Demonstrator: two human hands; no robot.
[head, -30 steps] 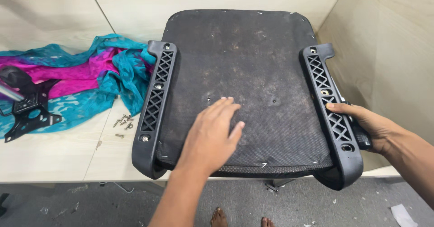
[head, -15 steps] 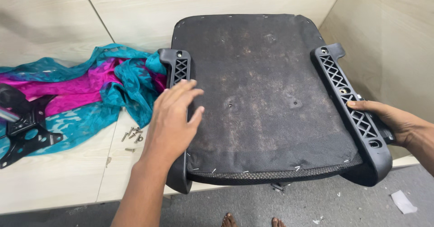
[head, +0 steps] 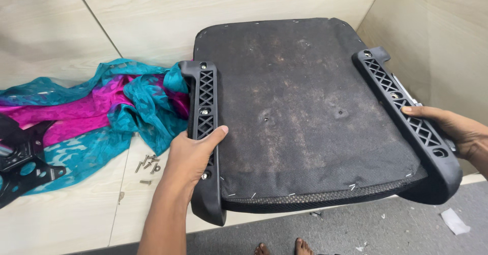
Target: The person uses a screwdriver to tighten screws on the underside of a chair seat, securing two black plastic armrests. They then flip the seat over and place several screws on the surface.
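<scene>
Your left hand grips the left armrest bracket; your right hand clasps the right armrest bracket of the seat base.

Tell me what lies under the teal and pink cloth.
The cloth lies on the pale wooden surface, and its lower left edge drapes over a black metal bracket. Whatever else it covers is hidden. Loose screws lie beside it, uncovered.

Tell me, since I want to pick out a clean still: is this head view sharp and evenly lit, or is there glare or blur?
Head view: soft, even light, no harsh glare; the seat base shows its fabric weave and staples crisply; both hands, left and right, have clean edges; the screws are small but distinct; straight wall seams bend slightly towards the edges, a mild wide-angle effect.
</scene>
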